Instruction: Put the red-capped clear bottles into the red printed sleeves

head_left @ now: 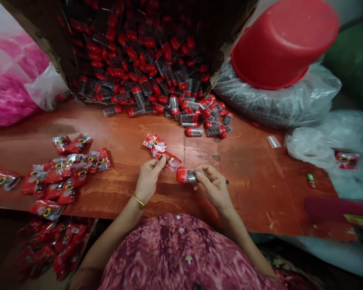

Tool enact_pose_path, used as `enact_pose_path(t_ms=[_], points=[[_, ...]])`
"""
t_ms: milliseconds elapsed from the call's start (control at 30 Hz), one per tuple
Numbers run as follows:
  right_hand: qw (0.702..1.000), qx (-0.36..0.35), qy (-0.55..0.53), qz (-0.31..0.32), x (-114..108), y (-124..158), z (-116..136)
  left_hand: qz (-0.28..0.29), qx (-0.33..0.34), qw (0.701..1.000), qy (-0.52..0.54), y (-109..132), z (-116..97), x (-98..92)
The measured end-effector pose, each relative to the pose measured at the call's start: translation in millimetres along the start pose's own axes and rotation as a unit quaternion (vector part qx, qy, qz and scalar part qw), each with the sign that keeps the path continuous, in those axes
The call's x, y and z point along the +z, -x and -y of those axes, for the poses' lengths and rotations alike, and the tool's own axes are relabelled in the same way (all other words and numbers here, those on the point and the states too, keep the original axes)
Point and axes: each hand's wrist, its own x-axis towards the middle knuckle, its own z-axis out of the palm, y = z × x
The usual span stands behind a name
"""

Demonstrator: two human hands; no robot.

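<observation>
My left hand pinches a red printed plastic packet over the middle of the table. Touching or overlapping it, more red packets lie just beyond the fingertips. My right hand grips the clear end of a small red-capped container, whose dark contents show through. It is held on its side, the red cap pointing left at the packet. A loose pile of similar red-capped containers spreads across the table beyond both hands.
A large tipped carton spills red-capped containers at the back. Filled red packets lie at left, with more below the table edge. An upturned red bucket rests on a plastic sack. A pink-filled bag stands back left.
</observation>
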Motion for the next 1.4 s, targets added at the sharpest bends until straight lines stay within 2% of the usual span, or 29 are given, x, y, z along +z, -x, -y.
enact_pose_path(t_ms=[133,333,500,633,767,833,933,1000,1167,1333,1400], points=[[1.0,0.017,-0.007,-0.021,6,1,4,0.009,0.053,0.998,-0.032,0,6,-1.8],[0.997,0.002,0.031,-0.076,18,1,2,0.009,0.107,0.991,-0.084,-1,8,-7.2],[0.995,-0.021,0.03,-0.093,27,1,-4,0.017,0.086,0.996,-0.029,-1,14,-3.5],[0.994,-0.039,0.026,-0.096,32,-1,-6,0.01,0.075,0.997,-0.033,0,19,2.4],[0.992,-0.055,0.011,-0.114,39,-5,-10,0.02,0.037,0.999,-0.02,0,17,8.0],[0.994,-0.044,0.012,-0.095,42,-6,-15,0.017,0.03,0.999,0.011,-1,14,10.5],[0.999,-0.01,0.023,-0.02,46,-6,-22,0.014,0.038,0.998,0.055,-3,10,13.0],[1.0,-0.005,0.028,0.008,45,-6,-25,0.024,0.037,0.997,0.057,-6,9,13.4],[0.999,-0.031,0.025,-0.014,42,-5,-23,0.068,0.03,0.997,0.002,-8,8,11.1],[0.997,0.038,-0.071,-0.015,49,-1,-18,0.122,0.025,0.992,-0.028,-1,13,7.4],[0.994,0.044,-0.098,-0.022,52,0,-16,0.119,0.026,0.992,-0.04,4,19,7.4]])
